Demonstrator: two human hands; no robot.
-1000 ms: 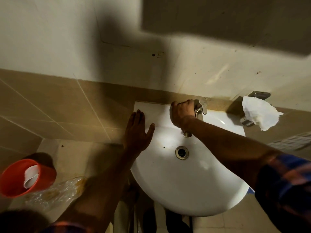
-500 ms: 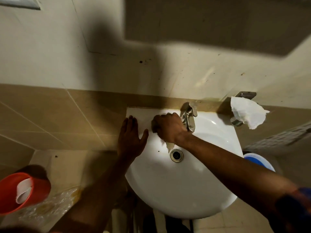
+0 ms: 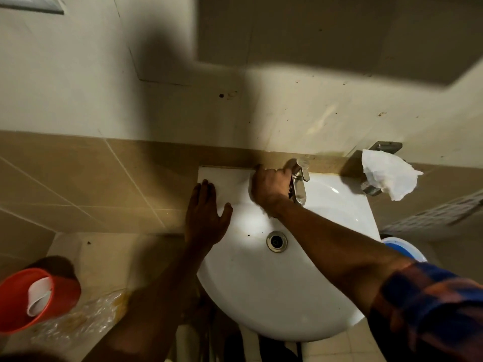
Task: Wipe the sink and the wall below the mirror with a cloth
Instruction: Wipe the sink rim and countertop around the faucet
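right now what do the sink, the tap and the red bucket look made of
Sink: glazed ceramic by the look, white and glossy with bright glare.
Tap: metal, brushed or dull chrome, grey with soft reflections.
Red bucket: probably plastic, even colour, smooth thin rim, slight sheen.

The sink (image 3: pixel 261 296) is glossy white ceramic, the faucet (image 3: pixel 300 190) shiny metal. Beige wall tiles (image 3: pixel 104 184) look smooth, the painted wall (image 3: pixel 78 87) above matt and speckled. The bucket (image 3: pixel 66 291) is red plastic.
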